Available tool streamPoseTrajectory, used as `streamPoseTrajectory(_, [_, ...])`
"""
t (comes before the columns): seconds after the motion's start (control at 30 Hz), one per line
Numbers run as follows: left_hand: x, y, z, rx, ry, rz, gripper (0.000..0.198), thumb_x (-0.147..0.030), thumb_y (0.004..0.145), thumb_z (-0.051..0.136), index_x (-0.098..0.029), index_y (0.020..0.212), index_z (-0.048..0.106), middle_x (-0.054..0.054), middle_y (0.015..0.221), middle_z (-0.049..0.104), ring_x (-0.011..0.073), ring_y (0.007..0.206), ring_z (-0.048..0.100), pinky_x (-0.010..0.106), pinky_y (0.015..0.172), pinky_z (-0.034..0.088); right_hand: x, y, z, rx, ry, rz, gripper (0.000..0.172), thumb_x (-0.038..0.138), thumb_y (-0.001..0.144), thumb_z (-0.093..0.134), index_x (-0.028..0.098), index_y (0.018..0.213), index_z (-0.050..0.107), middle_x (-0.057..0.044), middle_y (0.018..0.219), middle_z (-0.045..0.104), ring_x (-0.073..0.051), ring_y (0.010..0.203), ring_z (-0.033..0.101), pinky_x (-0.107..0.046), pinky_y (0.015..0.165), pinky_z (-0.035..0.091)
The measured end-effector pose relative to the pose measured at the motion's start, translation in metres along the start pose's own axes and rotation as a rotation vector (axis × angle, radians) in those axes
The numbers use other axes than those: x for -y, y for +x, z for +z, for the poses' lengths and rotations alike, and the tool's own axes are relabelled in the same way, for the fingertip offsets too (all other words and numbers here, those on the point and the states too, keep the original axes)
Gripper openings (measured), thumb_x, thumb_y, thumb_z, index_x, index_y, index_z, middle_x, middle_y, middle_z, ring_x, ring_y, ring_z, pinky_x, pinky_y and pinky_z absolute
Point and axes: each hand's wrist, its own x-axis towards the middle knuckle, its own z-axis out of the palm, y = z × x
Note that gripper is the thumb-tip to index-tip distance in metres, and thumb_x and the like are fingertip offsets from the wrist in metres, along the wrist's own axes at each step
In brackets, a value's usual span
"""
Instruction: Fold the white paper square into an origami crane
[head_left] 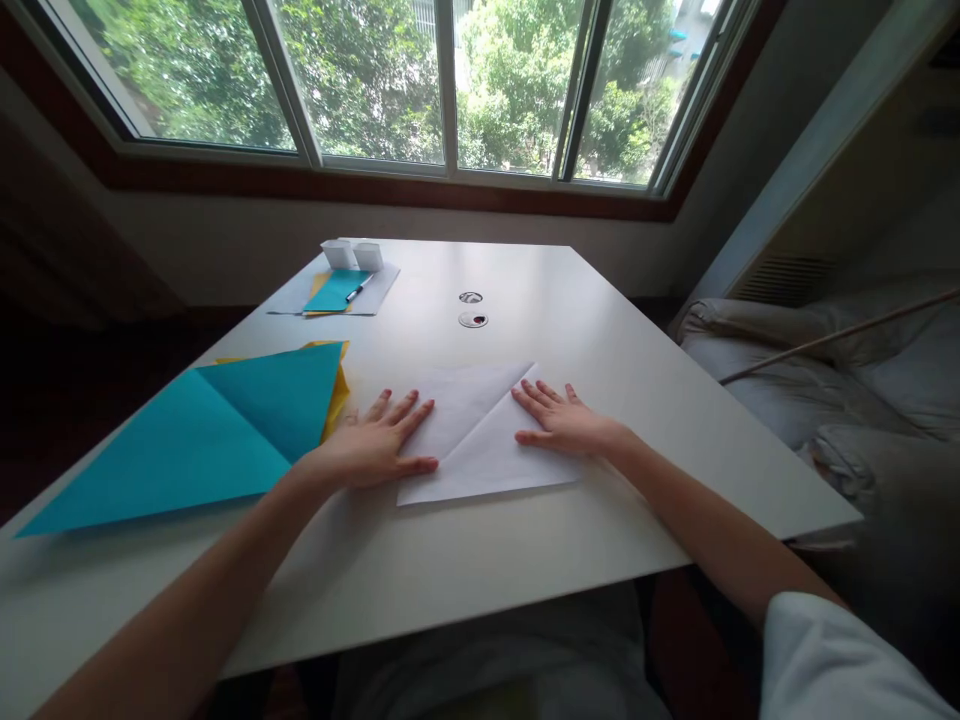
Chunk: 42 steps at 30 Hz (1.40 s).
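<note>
A white sheet of paper (480, 430) with a diagonal crease lies on the table in front of me. My left hand (379, 440) rests flat with fingers spread on the sheet's left side. On its right side lies my right hand (562, 420), also flat, fingers stretched out. Left of my left hand is a large blue sheet of paper (180, 430) with a crease across it. Yellow paper (337, 405) shows from beneath the blue sheet's right edge.
At the table's (420, 580) far left stand two small white paper boxes (352, 255). Near them a pen (359, 288) lies on a small blue paper (334, 292). Two round discs (472, 320) sit mid-table. A padded grey seat (772, 370) is at the right.
</note>
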Motion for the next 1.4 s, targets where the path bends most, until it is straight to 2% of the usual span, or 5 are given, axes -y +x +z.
streamPoseTrajectory(0.37, [-0.011,0.005,-0.004,-0.322,-0.002,-0.119,0.081,-0.067,0.081,0.022,-0.010,0.137,0.030,0.017,0.136,0.040,0.0327,0.124,0.036,0.045,0.099,0.029,-0.013,0.002,-0.018,-0.374,-0.116,0.143,0.050,0.047,0.088,0.036,0.021,0.129,0.042,-0.012,0.128,0.048,-0.030,0.117,0.042,-0.054,0.103,0.016])
streamPoseTrajectory(0.6, [-0.005,0.018,0.000,-0.434,-0.133,-0.158,0.053,-0.054,0.084,0.028,-0.020,0.107,0.061,0.012,0.123,0.053,0.0297,0.112,0.047,0.043,0.094,0.033,-0.019,0.000,-0.021,-0.277,-0.165,0.265,0.045,0.047,0.088,0.035,0.020,0.118,0.054,-0.014,0.122,0.051,-0.032,0.110,0.046,-0.047,0.091,0.033])
streamPoseTrajectory(0.97, [-0.002,0.021,0.002,-0.572,-0.698,-0.168,0.039,-0.037,0.070,0.054,-0.019,0.105,0.054,0.004,0.093,0.066,0.0199,0.080,0.063,0.027,0.064,0.048,-0.028,0.011,-0.019,-0.347,0.185,0.301,0.032,0.040,0.084,0.046,0.021,0.106,0.061,-0.007,0.113,0.060,-0.025,0.105,0.053,-0.038,0.089,0.038])
streamPoseTrajectory(1.23, [0.000,0.024,0.003,-0.523,-1.301,-0.154,0.034,-0.025,0.058,0.069,-0.017,0.087,0.053,0.000,0.072,0.064,0.0147,0.066,0.062,0.023,0.055,0.048,-0.035,0.008,-0.019,-0.292,0.737,0.243,0.063,0.044,0.068,0.068,0.018,0.121,0.047,-0.005,0.087,0.068,-0.017,0.078,0.064,-0.024,0.062,0.048])
streamPoseTrajectory(1.4, [-0.002,0.021,0.000,-0.352,-1.402,-0.162,0.050,-0.026,0.056,0.077,-0.016,0.099,0.055,0.005,0.080,0.069,0.0176,0.072,0.065,0.027,0.062,0.053,-0.038,0.008,-0.018,-0.277,0.882,0.286,0.049,0.040,0.059,0.075,0.017,0.100,0.061,-0.005,0.084,0.068,-0.018,0.075,0.063,-0.023,0.060,0.047])
